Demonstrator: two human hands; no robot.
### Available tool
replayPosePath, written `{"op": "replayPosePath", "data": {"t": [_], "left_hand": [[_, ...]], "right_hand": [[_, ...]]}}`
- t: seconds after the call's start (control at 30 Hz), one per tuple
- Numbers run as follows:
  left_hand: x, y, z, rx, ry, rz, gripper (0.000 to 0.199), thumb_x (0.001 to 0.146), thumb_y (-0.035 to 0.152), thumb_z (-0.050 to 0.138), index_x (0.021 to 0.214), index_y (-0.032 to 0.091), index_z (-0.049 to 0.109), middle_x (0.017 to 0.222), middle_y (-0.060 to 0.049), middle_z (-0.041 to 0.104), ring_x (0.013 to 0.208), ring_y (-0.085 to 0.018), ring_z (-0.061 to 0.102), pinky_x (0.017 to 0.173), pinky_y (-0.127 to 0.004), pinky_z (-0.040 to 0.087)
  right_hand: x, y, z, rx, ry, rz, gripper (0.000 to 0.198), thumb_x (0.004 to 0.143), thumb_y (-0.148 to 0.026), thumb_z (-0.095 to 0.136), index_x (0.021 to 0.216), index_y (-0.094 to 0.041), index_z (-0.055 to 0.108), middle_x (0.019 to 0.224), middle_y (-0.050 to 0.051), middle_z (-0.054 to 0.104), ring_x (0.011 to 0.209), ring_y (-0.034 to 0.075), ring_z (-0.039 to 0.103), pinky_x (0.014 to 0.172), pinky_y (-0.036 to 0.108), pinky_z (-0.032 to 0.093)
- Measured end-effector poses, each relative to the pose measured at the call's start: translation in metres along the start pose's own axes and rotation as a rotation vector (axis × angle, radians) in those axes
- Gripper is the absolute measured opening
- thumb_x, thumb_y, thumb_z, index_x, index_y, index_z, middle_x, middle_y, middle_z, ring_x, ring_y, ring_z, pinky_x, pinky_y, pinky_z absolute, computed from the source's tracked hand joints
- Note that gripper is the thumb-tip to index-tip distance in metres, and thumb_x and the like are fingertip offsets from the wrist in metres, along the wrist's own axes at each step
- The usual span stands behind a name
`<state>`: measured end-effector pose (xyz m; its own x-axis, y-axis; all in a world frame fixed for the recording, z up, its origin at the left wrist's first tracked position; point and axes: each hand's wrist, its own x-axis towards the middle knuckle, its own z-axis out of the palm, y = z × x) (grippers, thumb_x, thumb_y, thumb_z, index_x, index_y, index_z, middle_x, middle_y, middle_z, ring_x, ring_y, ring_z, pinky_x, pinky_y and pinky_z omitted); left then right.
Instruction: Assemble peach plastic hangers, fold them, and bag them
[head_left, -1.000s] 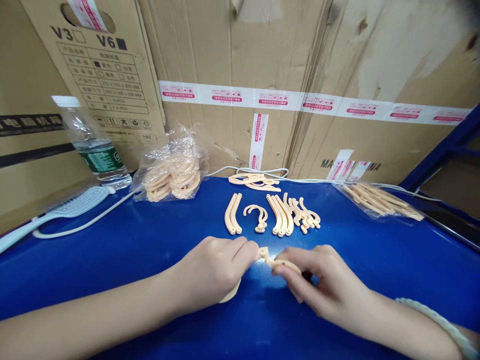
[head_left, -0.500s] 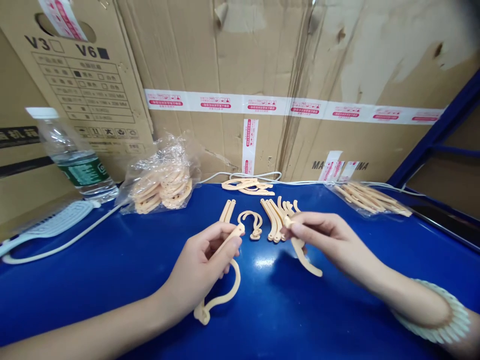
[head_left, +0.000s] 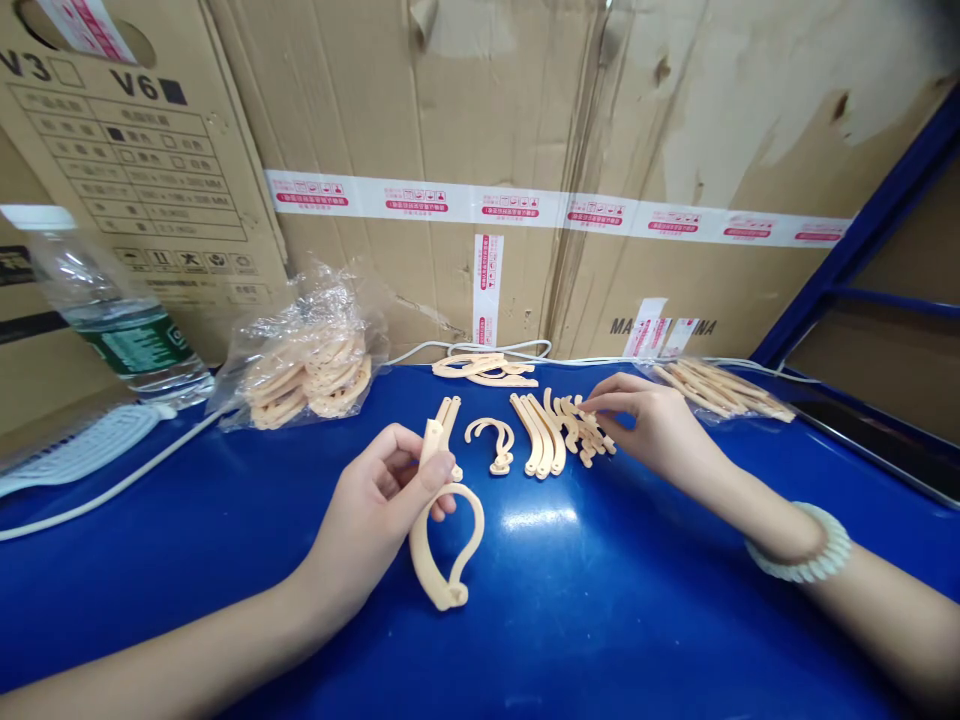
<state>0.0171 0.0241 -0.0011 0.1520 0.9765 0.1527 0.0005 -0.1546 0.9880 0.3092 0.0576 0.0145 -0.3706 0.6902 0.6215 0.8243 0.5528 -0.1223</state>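
My left hand is closed on a beige plastic hanger piece, a thick curved arm joined at its lower end to a thin rounded hook. The thumb presses on the arm's upper part, and the piece tilts above the blue table. Farther right, my right hand bends its fingers together at a pile of small curved beige pieces; what lies between the fingertips is hidden. Beside that pile lie three curved arms in a row. A loose hook rests left of them, and straighter arms lie partly behind my left hand.
Bagged beige parts stand back left, near a water bottle and a pale hairbrush. Flat beige parts and a white cable lie along the cardboard. Another bag of long pieces and a dark phone sit right.
My right hand has moved away to the small-piece pile, and the curved piece that hung from it no longer shows there. My left hand has turned its hanger piece, showing the thick arm.
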Motion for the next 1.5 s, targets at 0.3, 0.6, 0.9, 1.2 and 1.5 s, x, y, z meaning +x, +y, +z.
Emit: {"op": "replayPosePath", "data": {"t": [0.3,0.6,0.9,1.2,1.5], "left_hand": [[-0.002,0.001,0.002,-0.114,0.004,-0.006,0.034,0.078,0.039,0.075,0.075,0.017,0.05,0.072,0.002,0.067,0.062,-0.011,0.067,0.061,-0.021,0.055],[-0.003,-0.001,0.003,-0.115,-0.098,0.011,0.032,0.081,0.031,0.073,0.073,0.018,0.045,0.078,0.004,0.064,0.07,-0.013,0.068,0.069,-0.025,0.056],[-0.002,0.001,0.004,0.073,-0.134,0.124,0.026,0.083,0.028,0.067,0.069,0.018,0.047,0.075,0.003,0.06,0.071,-0.011,0.06,0.067,-0.021,0.051],[-0.005,0.0,0.008,0.004,0.008,0.156,0.04,0.076,0.027,0.075,0.101,0.023,0.044,0.101,0.001,0.053,0.066,-0.01,0.061,0.042,-0.017,0.054],[-0.016,-0.003,0.001,0.727,0.067,0.838,0.044,0.084,0.014,0.068,0.122,0.031,0.056,0.152,-0.006,0.029,0.142,-0.034,0.028,0.111,-0.058,0.035]], "right_hand": [[-0.004,0.009,0.001,-0.095,-0.189,0.06,0.028,0.077,-0.001,0.054,0.093,-0.017,0.071,0.092,0.009,0.071,0.085,0.024,0.068,0.075,0.035,0.055],[-0.016,-0.083,-0.009,0.17,-0.192,-0.544,0.031,0.095,-0.014,0.05,0.125,-0.014,0.058,0.116,0.012,0.067,0.096,0.021,0.059,0.081,0.035,0.051],[-0.023,-0.09,0.003,-0.057,-0.181,-0.685,0.026,0.099,-0.019,0.047,0.118,-0.011,0.063,0.099,0.009,0.07,0.09,0.021,0.059,0.074,0.036,0.043],[-0.023,-0.085,0.002,-0.08,-0.103,-0.576,0.023,0.1,-0.029,0.047,0.098,-0.016,0.066,0.079,0.004,0.064,0.08,0.021,0.052,0.075,0.036,0.034],[-0.023,-0.082,0.0,-0.05,-0.053,-0.492,0.019,0.1,-0.026,0.049,0.095,-0.015,0.064,0.073,0.003,0.062,0.072,0.017,0.052,0.074,0.036,0.03]]}}
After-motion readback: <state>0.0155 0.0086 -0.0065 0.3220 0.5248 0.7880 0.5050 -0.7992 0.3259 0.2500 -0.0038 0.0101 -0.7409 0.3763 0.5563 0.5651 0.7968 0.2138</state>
